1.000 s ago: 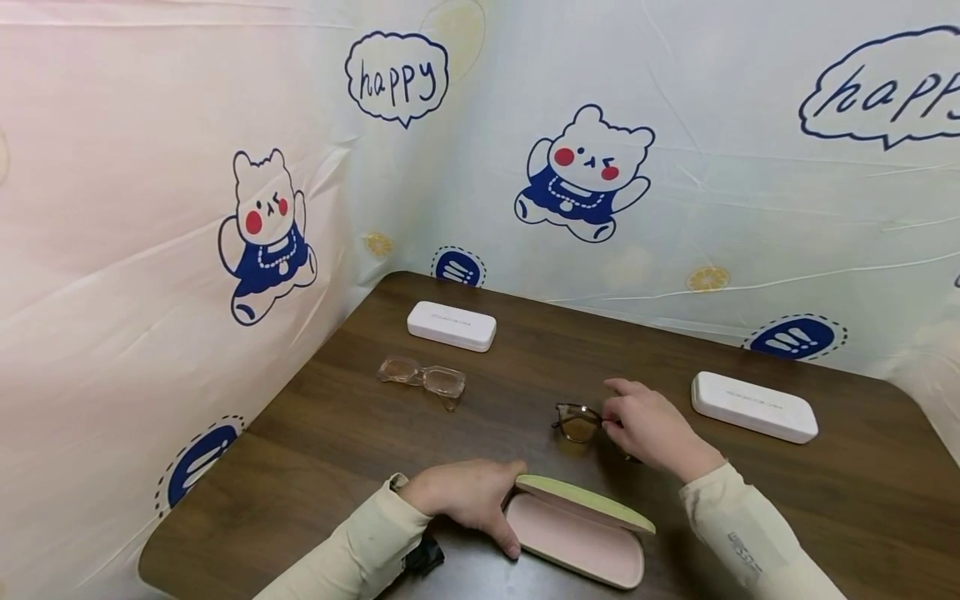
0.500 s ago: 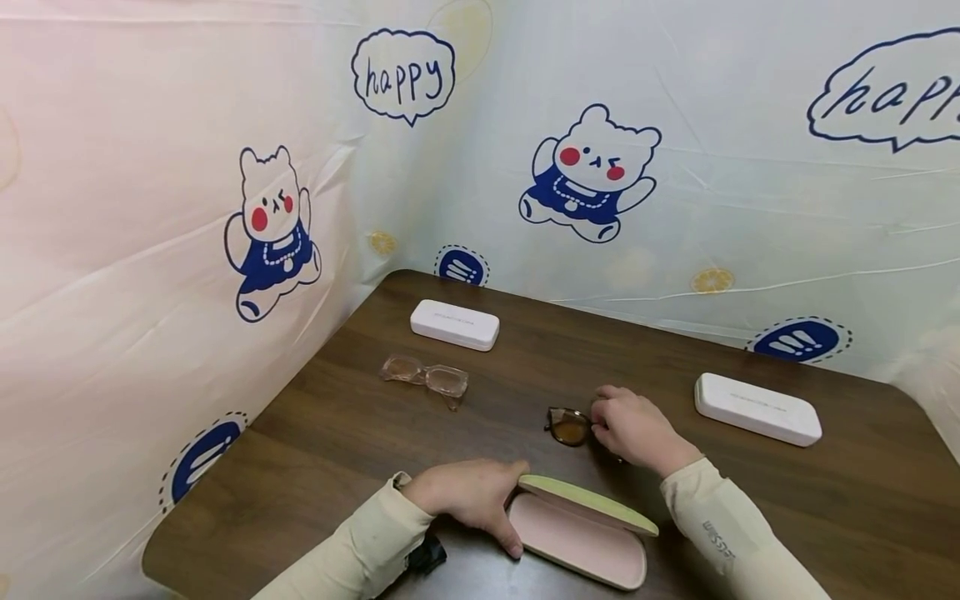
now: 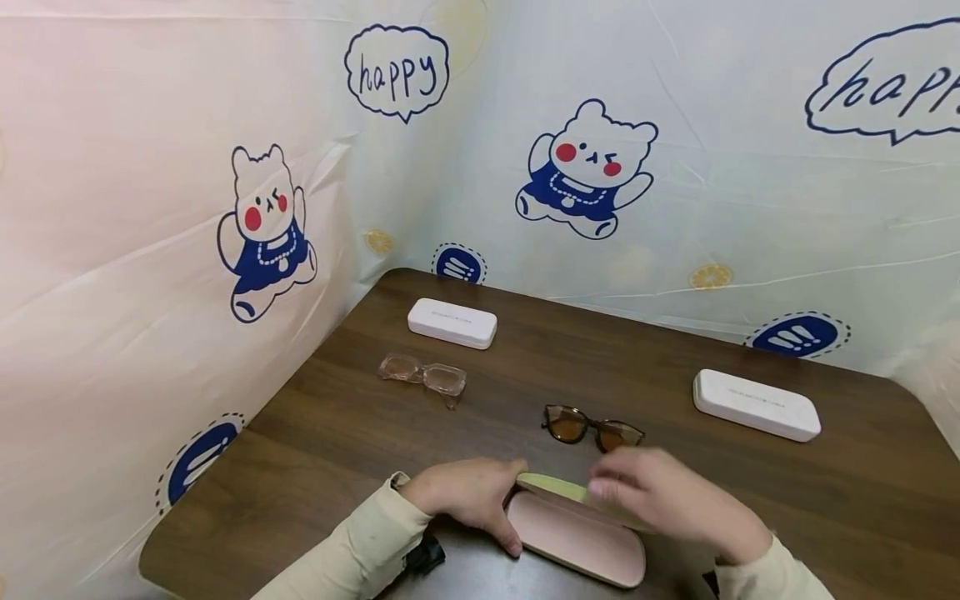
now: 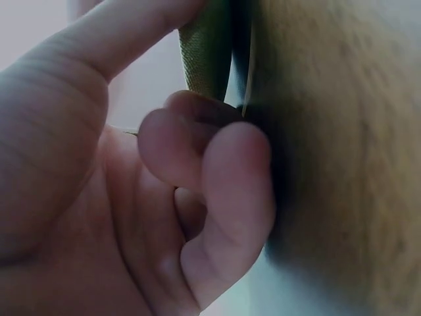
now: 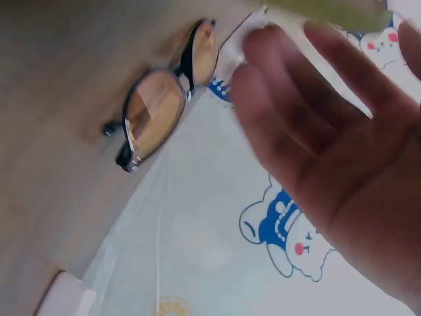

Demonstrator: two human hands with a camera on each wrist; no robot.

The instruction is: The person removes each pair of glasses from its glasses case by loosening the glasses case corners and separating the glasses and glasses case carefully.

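Note:
A green eyeglass case [image 3: 576, 543] with a pink lining lies with its lid raised at the table's near edge. My left hand [image 3: 474, 498] grips its left end, thumb at the front and fingers behind. In the left wrist view the fingers are curled beside the green case [image 4: 207, 56]. My right hand [image 3: 667, 498], blurred, is over the right part of the lid with nothing in it; whether it touches the lid I cannot tell. Just beyond lie dark-framed sunglasses [image 3: 567, 426] with brown lenses, which the right wrist view shows apart from the loosely bent fingers [image 5: 283, 112].
Clear pink-framed glasses [image 3: 444, 380] lie to the left on the brown table [image 3: 337, 433]. One white case [image 3: 452, 322] sits at the back left, another white case [image 3: 757, 404] at the right. Printed cloth walls [image 3: 450, 167] stand round the table's far sides.
My right hand has let go of the sunglasses and come back toward me, over the green case's lid. The sunglasses now lie uncovered, slightly left of before. The left hand stays on the case.

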